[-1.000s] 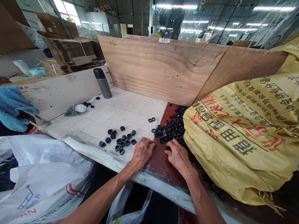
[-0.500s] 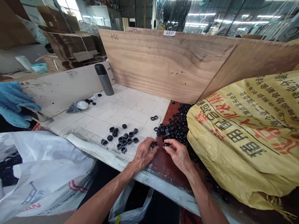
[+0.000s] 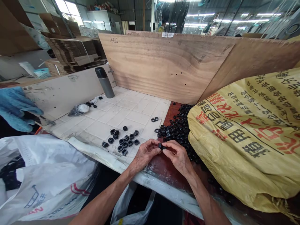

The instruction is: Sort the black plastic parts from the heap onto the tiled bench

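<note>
My left hand (image 3: pixel 145 153) and my right hand (image 3: pixel 178 155) meet above the dark red-brown bench top (image 3: pixel 164 165). Their fingertips pinch a small black hexagonal ring (image 3: pixel 160 146), partly hidden by my fingers. Just beyond my right hand lies a heap of similar black parts (image 3: pixel 177 129). To the left of my left hand, a loose group of them (image 3: pixel 123 140) sits on a white tiled board (image 3: pixel 131 115). A pair of these parts (image 3: pixel 153 119) lies near the board's right edge.
A yellow printed woven sack (image 3: pixel 239 140) bulges in on the right, and plywood boards (image 3: pixel 164 65) stand behind the bench. A grey flask (image 3: pixel 104 82) stands at the back left. White plastic sacks (image 3: pixel 44 178) lie below the bench at left, beside a blue cloth (image 3: pixel 16 109).
My hands have moved closer together. Their fingertips, separate half a second ago, now meet on the black ring. The heap and loose parts look unmoved.
</note>
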Motion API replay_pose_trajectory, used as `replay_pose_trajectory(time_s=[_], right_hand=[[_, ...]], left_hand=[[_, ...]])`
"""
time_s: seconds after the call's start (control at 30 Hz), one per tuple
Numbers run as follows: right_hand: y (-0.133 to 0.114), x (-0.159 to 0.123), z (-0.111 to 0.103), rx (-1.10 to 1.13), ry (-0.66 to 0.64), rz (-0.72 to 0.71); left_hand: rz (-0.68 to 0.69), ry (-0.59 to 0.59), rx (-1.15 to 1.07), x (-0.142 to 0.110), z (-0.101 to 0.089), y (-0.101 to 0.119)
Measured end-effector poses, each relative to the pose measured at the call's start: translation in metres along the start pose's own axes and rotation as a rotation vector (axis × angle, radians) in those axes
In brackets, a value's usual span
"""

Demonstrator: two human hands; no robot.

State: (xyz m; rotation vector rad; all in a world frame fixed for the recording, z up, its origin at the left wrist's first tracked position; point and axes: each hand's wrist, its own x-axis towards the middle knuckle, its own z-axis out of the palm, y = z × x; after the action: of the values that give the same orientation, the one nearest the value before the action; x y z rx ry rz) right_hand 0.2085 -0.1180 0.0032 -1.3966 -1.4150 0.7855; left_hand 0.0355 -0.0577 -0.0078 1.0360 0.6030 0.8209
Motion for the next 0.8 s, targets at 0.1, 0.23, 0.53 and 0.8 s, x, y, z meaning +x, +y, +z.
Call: replay_pose_trajectory(time_s=[0.1,0.23,0.53,0.8], right_hand=[[0.0,0.0,0.001,-0.006,0.022,-0.005],[0.0,0.0,0.002,-0.031,0.047,-0.025],[0.008,-0.003,0.01,-0.028,0.148,0.014],[0.004,-0.002,0.007,-0.041,0.051,0.074]], left_hand=[[0.003,-0.007,0.0,0.0,0.0,-0.002],[0.025,-0.008,0.052,0.0,0.001,-0.003],[0.043,-0.03,0.08,-0.001,0.001,-0.003],[0.069,-0.024,0.084,0.0,0.0,-0.006]])
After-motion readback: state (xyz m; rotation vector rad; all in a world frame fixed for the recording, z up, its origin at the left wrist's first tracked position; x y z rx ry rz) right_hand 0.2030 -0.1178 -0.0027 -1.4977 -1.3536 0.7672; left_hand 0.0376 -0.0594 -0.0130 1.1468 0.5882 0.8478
